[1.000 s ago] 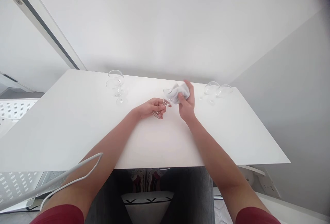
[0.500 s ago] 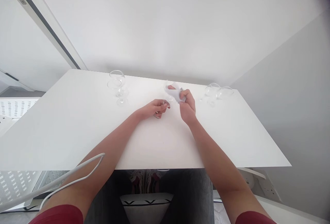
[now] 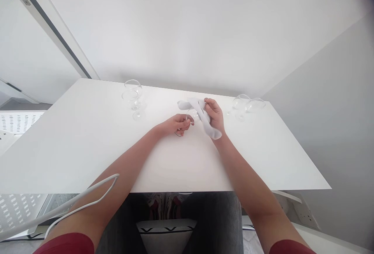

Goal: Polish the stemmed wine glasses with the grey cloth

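My left hand (image 3: 179, 122) is closed around the stem of a clear wine glass (image 3: 193, 115), which lies tilted on its side above the table, bowl toward the right. Its foot shows in part below my fingers. At the bowl end, my right hand (image 3: 215, 114) grips a white cloth (image 3: 210, 129). One end of the cloth drapes over the bowl toward the left, and another hangs down over my right wrist. The cloth hides much of the bowl and its rim.
Two clear wine glasses (image 3: 137, 90) stand upright on the white table (image 3: 73, 145) at the back left. Two more glasses (image 3: 254, 106) are at the back right. A wall rises behind the table. A pale looped rod (image 3: 96, 187) crosses in front of my left forearm.
The cloth was bunched at the bowl with my right fingers around it; now it is spread out and hanging down. My right hand has turned slightly. The left hand has barely moved.
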